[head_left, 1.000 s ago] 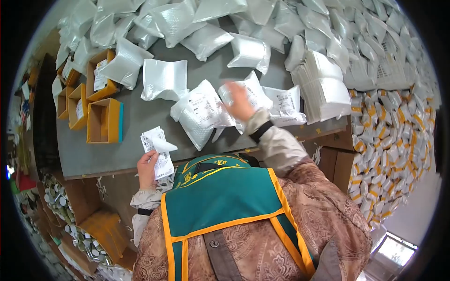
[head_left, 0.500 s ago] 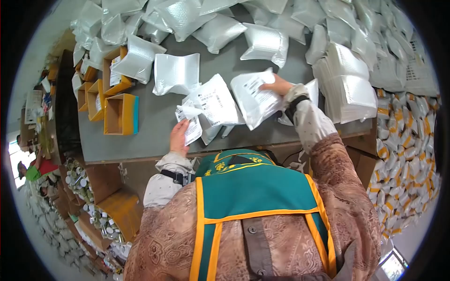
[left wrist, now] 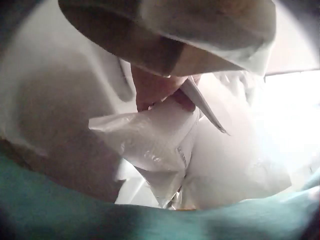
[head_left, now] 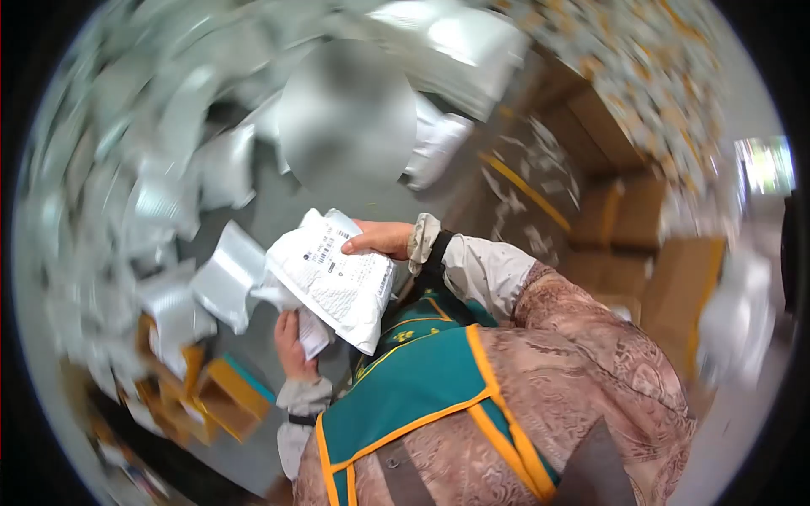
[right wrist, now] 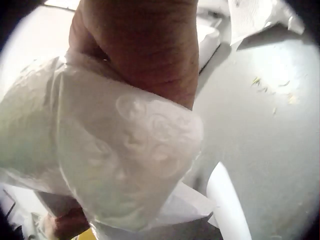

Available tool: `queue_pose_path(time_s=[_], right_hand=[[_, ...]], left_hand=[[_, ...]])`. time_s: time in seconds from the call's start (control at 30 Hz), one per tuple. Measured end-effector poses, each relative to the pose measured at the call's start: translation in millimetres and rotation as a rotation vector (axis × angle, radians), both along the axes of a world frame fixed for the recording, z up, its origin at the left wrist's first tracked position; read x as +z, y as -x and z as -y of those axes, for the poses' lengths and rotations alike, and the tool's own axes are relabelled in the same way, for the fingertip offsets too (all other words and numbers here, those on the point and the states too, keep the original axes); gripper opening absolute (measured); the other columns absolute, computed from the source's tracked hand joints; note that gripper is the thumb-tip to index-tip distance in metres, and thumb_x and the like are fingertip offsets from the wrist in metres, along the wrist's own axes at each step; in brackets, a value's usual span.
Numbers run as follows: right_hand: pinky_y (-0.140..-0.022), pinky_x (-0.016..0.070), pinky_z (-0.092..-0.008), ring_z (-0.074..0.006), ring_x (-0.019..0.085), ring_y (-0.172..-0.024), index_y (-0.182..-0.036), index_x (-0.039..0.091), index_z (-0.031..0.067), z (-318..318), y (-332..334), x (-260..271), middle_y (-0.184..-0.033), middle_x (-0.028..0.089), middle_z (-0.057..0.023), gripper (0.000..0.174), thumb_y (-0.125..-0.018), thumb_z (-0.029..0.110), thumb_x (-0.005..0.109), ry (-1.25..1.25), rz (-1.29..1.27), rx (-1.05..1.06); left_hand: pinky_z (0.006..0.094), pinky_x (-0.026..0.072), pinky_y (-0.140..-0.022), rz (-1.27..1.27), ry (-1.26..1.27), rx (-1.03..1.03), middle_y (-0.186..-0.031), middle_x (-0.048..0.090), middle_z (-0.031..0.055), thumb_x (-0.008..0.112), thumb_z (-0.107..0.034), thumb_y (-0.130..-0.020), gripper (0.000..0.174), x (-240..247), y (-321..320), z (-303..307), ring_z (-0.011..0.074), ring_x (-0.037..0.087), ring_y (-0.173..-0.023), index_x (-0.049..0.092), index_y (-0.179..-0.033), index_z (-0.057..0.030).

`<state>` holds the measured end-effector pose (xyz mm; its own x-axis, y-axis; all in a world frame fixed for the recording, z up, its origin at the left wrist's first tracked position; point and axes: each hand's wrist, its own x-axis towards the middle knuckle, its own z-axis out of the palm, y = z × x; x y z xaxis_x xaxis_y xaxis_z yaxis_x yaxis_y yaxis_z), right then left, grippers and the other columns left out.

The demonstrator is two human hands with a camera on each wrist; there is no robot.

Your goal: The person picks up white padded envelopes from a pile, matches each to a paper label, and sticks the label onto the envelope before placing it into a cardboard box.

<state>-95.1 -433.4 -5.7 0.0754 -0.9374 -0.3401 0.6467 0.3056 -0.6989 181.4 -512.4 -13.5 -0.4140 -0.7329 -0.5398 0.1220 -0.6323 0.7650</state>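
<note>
In the head view my right hand [head_left: 381, 239] grips the edge of a white padded parcel [head_left: 333, 274] with a printed label, thumb on top; more white packaging shows behind that edge. Beside the parcel's lower left, my left hand [head_left: 294, 347] holds white label sheets [head_left: 314, 334], partly covered by the parcel. The left wrist view has the left fingers [left wrist: 186, 100] around thin white sheets [left wrist: 204, 106], against a translucent bag [left wrist: 145, 132]; whether they pinch the bag I cannot tell. From the right wrist, my right hand [right wrist: 145, 50] is above the translucent parcel [right wrist: 130, 145].
Bubble mailers [head_left: 232, 274] lie across the grey table [head_left: 253, 341]. Yellow-edged boxes [head_left: 232, 401] stand at lower left, a white mailer stack [head_left: 472, 46] at the top. Cardboard boxes [head_left: 620, 211] are beyond the right edge. A round patch of the head view is blurred.
The head view has turned. My right hand reached among the labelled parcels, took hold and brought a parcel close to my body, near the left hand, which keeps its label sheets.
</note>
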Motion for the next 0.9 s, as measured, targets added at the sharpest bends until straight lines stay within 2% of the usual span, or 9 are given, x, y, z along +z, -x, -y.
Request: queue_pose_path(time_s=[0.17, 0.33, 0.47, 0.53, 0.57, 0.63, 0.73, 0.87, 0.9], right_hand=[[-0.091, 0.0483, -0.0321, -0.017, 0.059, -0.105, -0.139, 0.032, 0.0044, -137, 7, 35, -0.121, 0.057, -0.0096, 0.076, -0.078, 0.03, 0.07, 0.09, 0.023, -0.487], [-0.087, 0.0498, -0.0324, -0.0167, 0.064, -0.095, -0.121, 0.054, 0.0045, -295, -79, 87, -0.112, 0.063, -0.008, 0.045, -0.083, 0.028, 0.062, 0.056, 0.056, -1.181], [-0.086, 0.0511, -0.0353, -0.0214, 0.064, -0.094, -0.121, 0.056, 0.0062, -427, -180, 97, -0.109, 0.065, -0.0105, 0.051, -0.082, 0.037, 0.066, -0.228, 0.227, -1.699], [-0.09, 0.0504, -0.0368, -0.0223, 0.064, -0.097, -0.123, 0.055, 0.0048, -484, -223, 112, -0.115, 0.063, -0.0128, 0.051, -0.084, 0.036, 0.063, -0.117, 0.123, -1.911], [-0.091, 0.0502, -0.0369, -0.0239, 0.063, -0.099, -0.125, 0.053, 0.0034, -521, -249, 112, -0.119, 0.061, -0.0147, 0.051, -0.085, 0.034, 0.062, -0.002, 0.363, -1.952], [-0.091, 0.05, -0.036, -0.0241, 0.063, -0.099, -0.125, 0.052, 0.0022, -568, -280, 110, -0.117, 0.062, -0.0145, 0.051, -0.086, 0.033, 0.061, -0.083, 0.114, -2.06], [-0.09, 0.0483, -0.0329, -0.0234, 0.06, -0.101, -0.129, 0.045, -0.0027, -636, -317, 51, -0.116, 0.06, -0.0136, 0.058, -0.082, 0.025, 0.066, -0.389, -0.234, -2.087], [-0.097, 0.0416, -0.0339, -0.023, 0.05, -0.114, -0.137, 0.03, -0.0073, -651, -331, 4, -0.126, 0.052, -0.0168, 0.081, -0.075, 0.02, 0.075, -0.696, -0.373, -2.187], [-0.097, 0.0418, -0.0338, -0.023, 0.051, -0.114, -0.138, 0.029, -0.0059, -650, -340, 21, -0.127, 0.051, -0.0164, 0.081, -0.075, 0.019, 0.074, -0.656, -0.384, -2.117]], left_hand=[[0.0248, 0.052, -0.07, -0.162, 0.041, -0.494, -0.094, 0.065, 0.0078, 0.055, -0.009, -0.093, 0.017, 43, 61, 11, 0.0126, 0.062, -0.08, 0.058, -0.107, -0.0003], [0.0248, 0.051, -0.071, -0.304, -0.071, -1.03, -0.093, 0.065, 0.0079, 0.054, -0.01, -0.094, 0.017, 94, 137, -77, 0.013, 0.062, -0.079, 0.058, -0.107, -0.0002], [0.0415, 0.0466, -0.097, -0.337, -0.157, -1.481, -0.115, 0.059, 0.018, 0.053, -0.009, -0.093, 0.025, 66, 166, -155, 0.0251, 0.06, -0.106, 0.055, -0.114, 0.0035], [0.0523, 0.0377, -0.105, -0.512, -0.247, -1.545, -0.123, 0.055, 0.0233, 0.054, -0.006, -0.091, 0.019, 99, 158, -226, 0.0325, 0.05, -0.121, 0.058, -0.106, 0.0035], [0.0591, 0.0289, -0.109, -0.527, -0.273, -1.572, -0.129, 0.05, 0.0263, 0.054, -0.004, -0.09, 0.015, 106, 153, -249, 0.0372, 0.04, -0.13, 0.06, -0.101, 0.0036], [0.0583, 0.0301, -0.108, -0.391, -0.216, -1.592, -0.129, 0.05, 0.0259, 0.054, -0.004, -0.09, 0.014, 96, 141, -274, 0.0371, 0.04, -0.13, 0.06, -0.1, 0.004], [0.0248, 0.0503, -0.066, -0.315, -0.158, -1.6, -0.088, 0.066, 0.0069, 0.058, -0.011, -0.091, 0.017, 72, 110, -300, 0.0125, 0.062, -0.073, 0.06, -0.103, 0.0015], [0.0273, 0.0532, -0.071, -0.179, -0.122, -1.585, -0.094, 0.067, 0.0121, 0.056, -0.01, -0.092, 0.02, 54, 65, -310, 0.0174, 0.066, -0.08, 0.057, -0.106, 0.0039], [0.0358, 0.05, -0.085, -0.16, -0.119, -1.596, -0.098, 0.066, 0.0134, 0.055, -0.01, -0.093, 0.021, 41, 62, -301, 0.0202, 0.065, -0.087, 0.056, -0.107, 0.005]])
